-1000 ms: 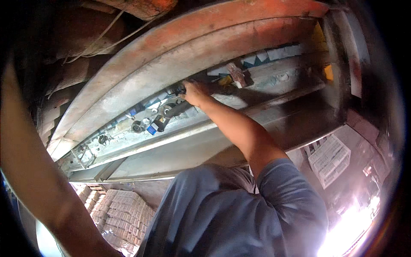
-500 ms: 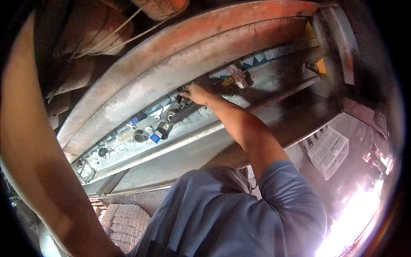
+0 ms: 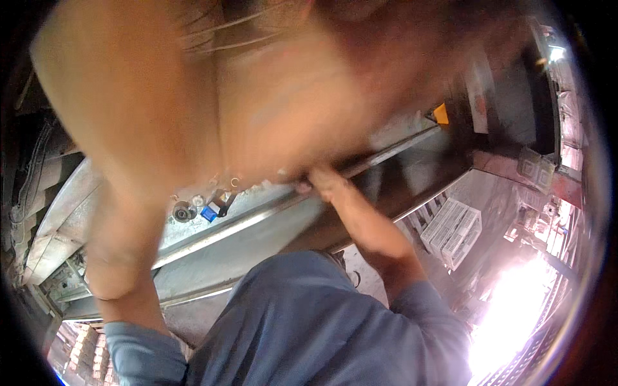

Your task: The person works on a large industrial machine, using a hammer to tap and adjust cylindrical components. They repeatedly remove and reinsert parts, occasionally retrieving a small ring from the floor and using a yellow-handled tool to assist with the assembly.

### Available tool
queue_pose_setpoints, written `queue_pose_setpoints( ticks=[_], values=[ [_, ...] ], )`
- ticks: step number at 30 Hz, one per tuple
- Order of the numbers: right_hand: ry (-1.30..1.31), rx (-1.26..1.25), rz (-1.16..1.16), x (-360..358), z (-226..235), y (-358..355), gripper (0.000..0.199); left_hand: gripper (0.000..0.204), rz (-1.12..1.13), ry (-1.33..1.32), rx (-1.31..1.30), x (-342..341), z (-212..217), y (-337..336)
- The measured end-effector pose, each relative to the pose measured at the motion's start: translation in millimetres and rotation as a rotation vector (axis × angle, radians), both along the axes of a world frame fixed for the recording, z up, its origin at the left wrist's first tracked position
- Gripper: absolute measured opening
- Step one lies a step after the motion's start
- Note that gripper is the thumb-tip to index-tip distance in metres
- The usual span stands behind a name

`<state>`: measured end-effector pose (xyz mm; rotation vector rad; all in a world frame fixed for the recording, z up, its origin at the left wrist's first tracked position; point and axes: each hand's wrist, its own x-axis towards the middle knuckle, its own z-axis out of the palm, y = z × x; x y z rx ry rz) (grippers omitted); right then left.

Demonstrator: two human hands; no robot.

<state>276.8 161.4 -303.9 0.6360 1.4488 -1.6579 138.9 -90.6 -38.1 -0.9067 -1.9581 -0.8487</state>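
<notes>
The right hand presses curled fingers against the metal rail (grip hidden); bolts remain fitted, work seemingly unfinished

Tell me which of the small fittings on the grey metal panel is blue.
The small square piece, lying between the round grey fitting and the black clip. It alone is blue.

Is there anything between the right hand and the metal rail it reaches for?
Nothing visible: the right hand already rests on the metal rail. The blurred left arm only crosses the view beside it.
</notes>
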Motion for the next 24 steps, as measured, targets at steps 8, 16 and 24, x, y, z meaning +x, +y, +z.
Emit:
queue_pose_setpoints(
  ticks=[8, 16, 24],
  values=[
    [-0.086, 0.068, 0.055, 30.0, 52.6, 13.7, 0.026, 0.061, -0.263, -1.448, 0.216, 164.2, -159.2, 25.6],
    [0.104, 0.428, -0.183, -11.3, 156.4, 7.1, 0.072, 0.023, -0.287, -1.547, 0.817, 127.6, -121.3, 54.8],
    [1.34, 0.625, 0.021, -62.0, 295.2, -3.9, 0.086, 0.029, -0.691, -1.17, 0.931, 51.9, -10.6, 93.4]
  ],
)
